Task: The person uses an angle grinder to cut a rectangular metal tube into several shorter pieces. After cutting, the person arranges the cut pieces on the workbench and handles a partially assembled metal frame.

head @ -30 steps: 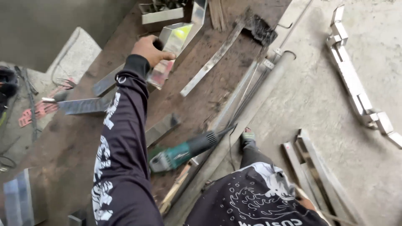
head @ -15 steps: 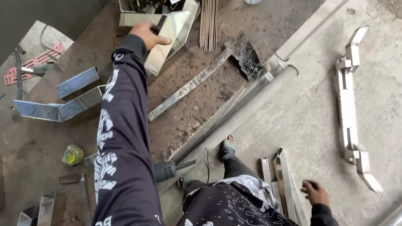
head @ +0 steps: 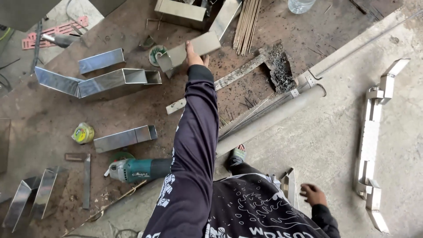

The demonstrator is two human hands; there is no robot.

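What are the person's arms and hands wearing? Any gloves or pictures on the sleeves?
No gloves: both the left hand and the right hand are bare. The arms are in long, dark, close-fitting sleeves that end at the wrists. The left sleeve has white printed patterns near its upper part. Only the dark cuff of the right sleeve shows.

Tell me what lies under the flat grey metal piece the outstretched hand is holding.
The left hand grips the flat grey metal piece above the rusty brown floor plate. A green-and-white disc pokes out from under its left end. Whatever lies directly below is covered.
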